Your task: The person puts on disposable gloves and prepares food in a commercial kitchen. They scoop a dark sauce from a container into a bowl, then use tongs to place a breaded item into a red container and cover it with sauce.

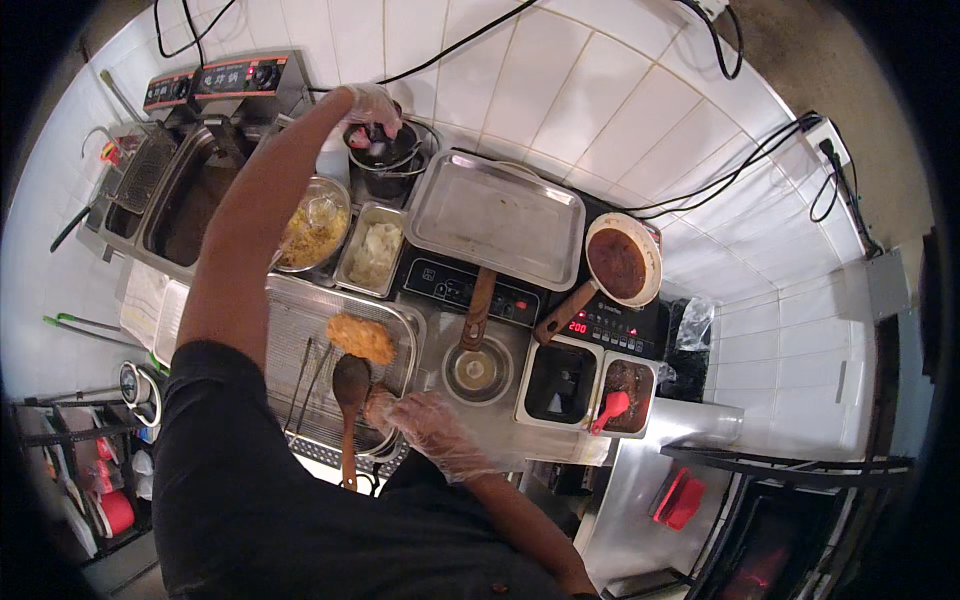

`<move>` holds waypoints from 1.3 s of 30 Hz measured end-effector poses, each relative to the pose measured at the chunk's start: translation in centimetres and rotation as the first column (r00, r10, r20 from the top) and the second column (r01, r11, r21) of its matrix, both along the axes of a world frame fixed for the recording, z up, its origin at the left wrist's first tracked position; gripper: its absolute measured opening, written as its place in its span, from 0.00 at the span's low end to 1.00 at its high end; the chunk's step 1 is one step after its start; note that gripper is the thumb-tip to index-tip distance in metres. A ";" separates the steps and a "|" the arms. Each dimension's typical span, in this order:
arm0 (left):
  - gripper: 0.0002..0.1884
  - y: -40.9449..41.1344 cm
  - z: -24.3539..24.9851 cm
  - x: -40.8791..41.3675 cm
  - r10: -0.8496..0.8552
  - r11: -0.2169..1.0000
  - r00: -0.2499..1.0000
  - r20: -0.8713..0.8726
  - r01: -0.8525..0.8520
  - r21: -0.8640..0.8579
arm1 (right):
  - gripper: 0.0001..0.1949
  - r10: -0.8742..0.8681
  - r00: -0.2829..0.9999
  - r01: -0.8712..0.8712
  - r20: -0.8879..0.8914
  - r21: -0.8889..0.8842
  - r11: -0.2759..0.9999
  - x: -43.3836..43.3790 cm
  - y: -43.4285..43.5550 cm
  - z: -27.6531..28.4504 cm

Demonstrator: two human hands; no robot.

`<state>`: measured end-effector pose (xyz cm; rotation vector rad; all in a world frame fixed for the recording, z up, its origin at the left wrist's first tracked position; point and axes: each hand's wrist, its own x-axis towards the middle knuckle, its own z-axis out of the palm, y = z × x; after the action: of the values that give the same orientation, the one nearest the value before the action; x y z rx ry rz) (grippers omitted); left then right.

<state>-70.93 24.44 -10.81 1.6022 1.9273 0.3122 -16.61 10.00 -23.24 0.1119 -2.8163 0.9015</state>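
My left hand (375, 109), in a clear plastic glove, reaches to the back over a dark pot (386, 176). Its fingers bend down at the pot's top, and what they hold is unclear. Closer to me, my right hand (431, 431), gloved too, lies at the near right rim of a wire-mesh tray (300, 330). Its fingertips are partly hidden, so its grip is unclear. Beside them a wooden spoon (350, 397) lies across the tray's edge. A golden breaded cutlet (361, 339) and a pair of dark tongs (307, 390) rest on the mesh.
Left of my forearm stands a deep fryer (191, 206). A bowl of yellow crumbs (315, 232) and a steel pan of pale food (371, 251) sit behind the tray. A metal tray (499, 217) covers one cooktop; a saucepan of red sauce (619, 259) stands on a lit induction cooktop (611, 322).
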 end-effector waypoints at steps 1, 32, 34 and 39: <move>0.14 0.3 1.0 1.0 -0.024 0.998 0.999 -0.030 0.026 0.061 | 0.12 -0.009 0.999 0.009 0.048 0.009 1.000 0.2 0.2 -0.4; 0.23 -29.5 0.9 37.1 0.463 -0.190 0.347 0.816 -0.860 0.473 | 0.07 0.167 0.977 -0.172 -0.130 -0.028 0.985 0.7 2.5 -1.9; 0.26 -35.7 -1.3 39.3 0.505 -0.050 0.161 0.848 -0.975 0.215 | 0.08 0.197 0.971 -0.209 -0.132 -0.081 0.975 0.3 2.6 -0.5; 0.26 -42.2 -7.9 38.3 0.596 0.133 -0.084 0.799 -0.970 -0.201 | 0.09 0.140 0.956 -0.144 -0.256 0.002 0.990 -0.2 1.8 -0.2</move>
<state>-32.64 -17.72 -18.74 -0.1092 1.8437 1.8140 -16.80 11.81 -23.42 0.4041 -2.5856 0.8696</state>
